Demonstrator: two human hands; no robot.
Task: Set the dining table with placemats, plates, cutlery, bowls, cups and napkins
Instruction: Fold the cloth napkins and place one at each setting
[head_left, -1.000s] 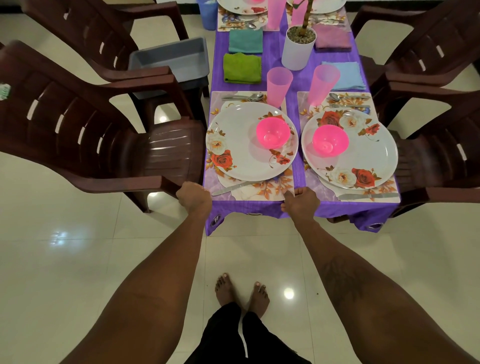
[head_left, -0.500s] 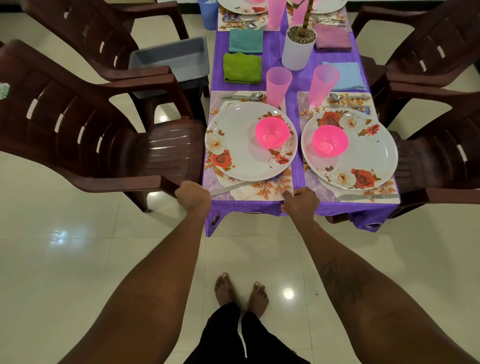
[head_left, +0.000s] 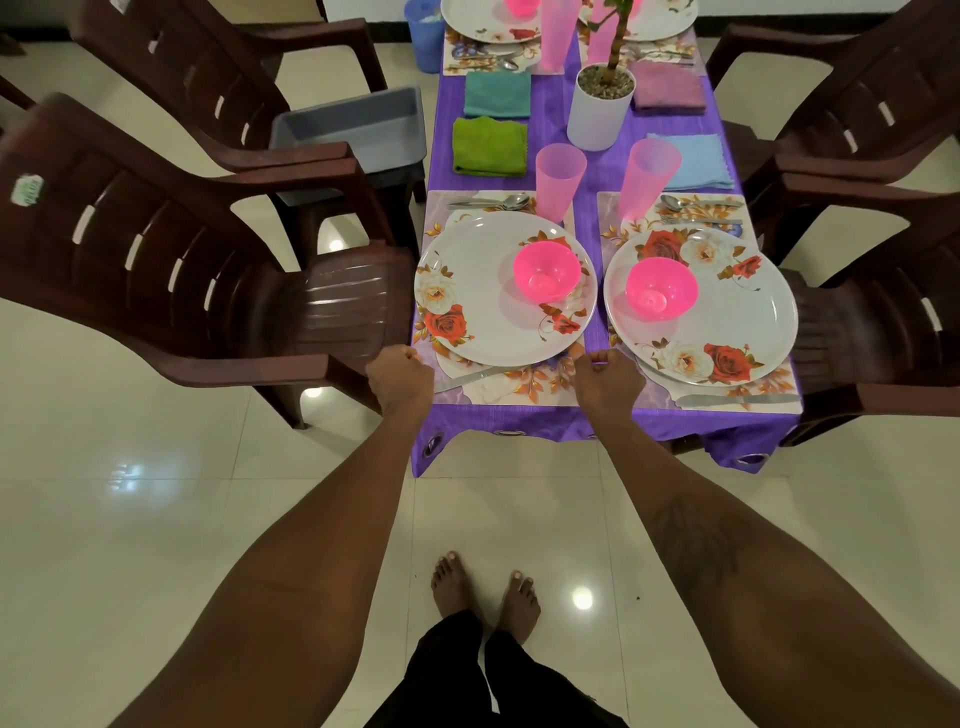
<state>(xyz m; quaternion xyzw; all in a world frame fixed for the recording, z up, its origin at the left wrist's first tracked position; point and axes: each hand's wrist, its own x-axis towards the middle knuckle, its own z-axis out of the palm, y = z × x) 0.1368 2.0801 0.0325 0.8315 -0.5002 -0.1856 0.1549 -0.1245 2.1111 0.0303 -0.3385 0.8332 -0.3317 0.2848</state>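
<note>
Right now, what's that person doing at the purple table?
A person stands barefoot at the near end of the purple-clothed dining table. Their left hand and right hand are curled at the near corners of the left floral placemat, seemingly pinching it to straighten it. On it sit a white flowered plate with a pink plastic bowl, a pink plastic cup and steel cutlery. The neighbouring place setting looks complete too.
</note>
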